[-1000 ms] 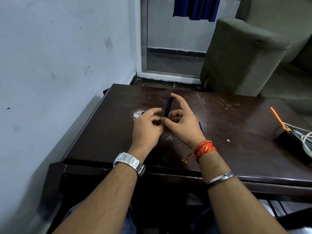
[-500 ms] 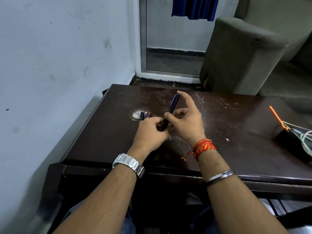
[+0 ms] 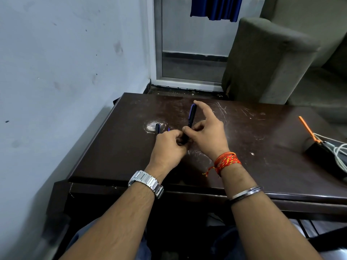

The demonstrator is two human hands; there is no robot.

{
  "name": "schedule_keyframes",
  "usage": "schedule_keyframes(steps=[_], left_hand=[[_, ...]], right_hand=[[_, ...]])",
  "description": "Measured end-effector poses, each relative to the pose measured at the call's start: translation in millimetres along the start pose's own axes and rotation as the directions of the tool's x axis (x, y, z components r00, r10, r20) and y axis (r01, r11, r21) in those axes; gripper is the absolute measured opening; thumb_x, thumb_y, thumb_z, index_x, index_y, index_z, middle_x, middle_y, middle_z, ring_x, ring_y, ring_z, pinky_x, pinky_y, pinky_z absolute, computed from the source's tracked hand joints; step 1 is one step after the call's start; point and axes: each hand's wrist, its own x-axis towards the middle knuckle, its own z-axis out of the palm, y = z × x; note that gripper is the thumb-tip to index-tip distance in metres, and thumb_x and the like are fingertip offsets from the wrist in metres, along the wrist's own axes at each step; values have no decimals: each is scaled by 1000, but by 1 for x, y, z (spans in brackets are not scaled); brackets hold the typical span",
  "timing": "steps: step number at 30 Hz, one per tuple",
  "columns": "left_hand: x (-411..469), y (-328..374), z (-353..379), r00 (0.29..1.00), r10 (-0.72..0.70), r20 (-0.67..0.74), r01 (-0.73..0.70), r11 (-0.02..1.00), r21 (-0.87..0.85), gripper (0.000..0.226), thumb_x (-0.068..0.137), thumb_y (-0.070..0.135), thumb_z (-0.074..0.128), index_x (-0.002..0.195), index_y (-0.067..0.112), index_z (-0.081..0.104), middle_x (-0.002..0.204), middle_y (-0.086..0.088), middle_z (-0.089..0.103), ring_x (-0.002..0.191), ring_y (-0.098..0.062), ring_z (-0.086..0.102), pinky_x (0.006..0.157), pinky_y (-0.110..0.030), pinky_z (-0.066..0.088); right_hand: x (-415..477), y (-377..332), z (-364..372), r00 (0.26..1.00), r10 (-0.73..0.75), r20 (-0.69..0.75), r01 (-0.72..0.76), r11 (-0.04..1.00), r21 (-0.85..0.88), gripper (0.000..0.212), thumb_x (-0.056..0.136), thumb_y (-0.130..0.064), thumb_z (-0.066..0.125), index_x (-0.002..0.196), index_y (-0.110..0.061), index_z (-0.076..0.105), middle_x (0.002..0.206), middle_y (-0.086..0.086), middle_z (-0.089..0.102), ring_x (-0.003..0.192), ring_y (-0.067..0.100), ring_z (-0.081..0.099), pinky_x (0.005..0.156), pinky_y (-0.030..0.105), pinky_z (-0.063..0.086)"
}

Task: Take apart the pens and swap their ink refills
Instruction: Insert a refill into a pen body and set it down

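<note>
A dark purple pen stands tilted above the dark wooden table, its upper end pointing away from me. My right hand pinches its middle, with the index finger stretched up beside the top end. My left hand is closed around the pen's lower end. A second dark pen part lies on the table just beyond my left hand, and a small purple tip shows above the left knuckles. Whether the held pen is separated I cannot tell.
A black box with white cables and an orange stick sits at the table's right edge. A grey sofa stands behind the table. A wall runs along the left side.
The held pen has tipped so its upper end leans further away, and my right index finger has lifted and straightened. My left hand has dropped slightly, uncovering the pen part on the table.
</note>
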Motion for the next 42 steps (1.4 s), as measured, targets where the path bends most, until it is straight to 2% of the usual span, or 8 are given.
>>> schedule_keyframes(steps=[11, 19, 21, 23, 26, 30, 34, 42], left_hand=[[-5, 5, 2, 1000, 14, -12, -13, 999, 51, 8, 76, 18, 81, 81, 20, 76, 65, 15, 71, 61, 5, 67, 58, -17, 54], [-4, 7, 1, 999, -34, 0, 34, 998, 53, 13, 73, 23, 86, 81, 22, 76, 66, 9, 73, 60, 0, 68, 61, -30, 59], [-4, 8, 0, 999, -38, 7, 38, 999, 33, 16, 70, 24, 87, 81, 25, 76, 67, 10, 73, 61, 0, 69, 61, -30, 59], [-4, 9, 0, 999, -42, 11, 42, 999, 32, 17, 68, 26, 89, 78, 26, 76, 65, 10, 73, 60, -1, 69, 59, -28, 58], [-5, 11, 1, 999, -47, 25, 45, 998, 47, 16, 67, 26, 89, 74, 27, 74, 59, 15, 69, 57, 3, 65, 56, -22, 53], [-6, 14, -1, 996, -85, 30, 84, 996, 39, 20, 64, 33, 88, 78, 29, 74, 64, 19, 71, 63, 9, 66, 59, -15, 53], [-6, 16, -5, 986, -165, -3, 165, 984, 67, 32, 58, 49, 87, 78, 38, 66, 61, 25, 67, 65, 15, 64, 54, -2, 46], [0, 5, -13, 938, -300, -173, 335, 913, 233, 13, 78, 25, 73, 89, 19, 75, 65, 7, 71, 70, -9, 69, 70, -22, 55]], right_hand=[[2, -5, -1, 1000, -1, -24, 1, 1000, 14, 67, 69, -8, 76, 127, -36, 57, 54, -2, 64, 51, 2, 58, 65, -6, 36], [-5, 4, 2, 997, 77, -4, -77, 995, -65, 77, 80, -22, 76, 147, -35, 39, 69, -5, 68, 71, -5, 62, 60, -3, 39], [-5, 4, 2, 991, 134, -15, -135, 987, -92, 63, 80, -30, 78, 137, -29, 51, 70, -8, 67, 67, -13, 60, 56, -3, 39], [-5, 5, 1, 984, 176, -22, -177, 973, -145, 29, 79, -35, 79, 104, -27, 67, 66, -13, 63, 60, -15, 58, 52, -2, 38], [-3, 7, 0, 980, 200, -8, -198, 962, -187, 16, 78, -37, 79, 76, -27, 67, 64, -15, 63, 60, -8, 57, 50, 1, 39], [-1, 10, 0, 969, 245, -16, -244, 950, -197, 13, 82, -30, 76, 82, -18, 76, 72, -7, 72, 71, 6, 67, 70, 26, 57], [2, 19, -4, 942, 327, -76, -336, 908, -252, 14, 83, -25, 74, 80, -12, 75, 74, 5, 72, 74, 20, 70, 72, 32, 58], [4, 38, -9, 871, 481, -101, -474, 769, -429, 25, 78, -23, 82, 82, -9, 61, 83, 8, 58, 88, 33, 68, 76, 36, 56]])
